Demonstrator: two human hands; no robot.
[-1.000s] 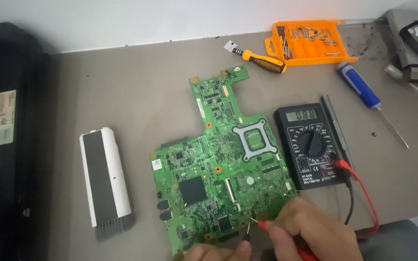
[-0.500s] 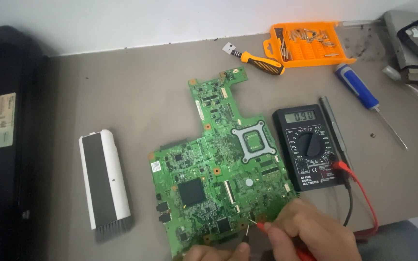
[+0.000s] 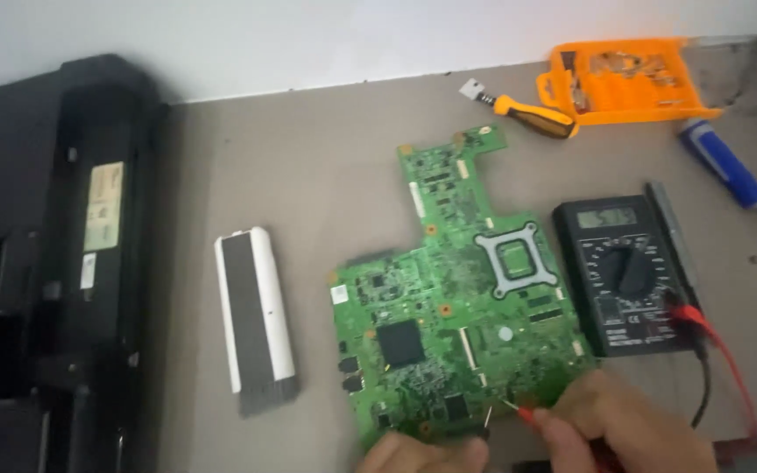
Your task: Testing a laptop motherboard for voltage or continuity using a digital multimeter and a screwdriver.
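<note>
Both probes stay put: right hand [image 3: 624, 429] pinching red probe [image 3: 526, 414], left hand [image 3: 427, 454] gripping a black one [image 3: 487, 422] on the knobbly green board [image 3: 457, 307].

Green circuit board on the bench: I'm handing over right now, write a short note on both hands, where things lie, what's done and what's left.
Right hand holds the red probe, tip on the lower edge of the green circuit board.
Left hand holds a dark probe beside it, also at the lower edge.
Black multimeter lies right of the board, display lit, red and black leads plugged in.
White battery pack lies left of the board; black laptop base at far left.
Orange-handled screwdriver, orange bit case and blue screwdriver lie at the back.
Done: both probes placed.
Left: the reading looks yet to be taken; display blurred.
</note>
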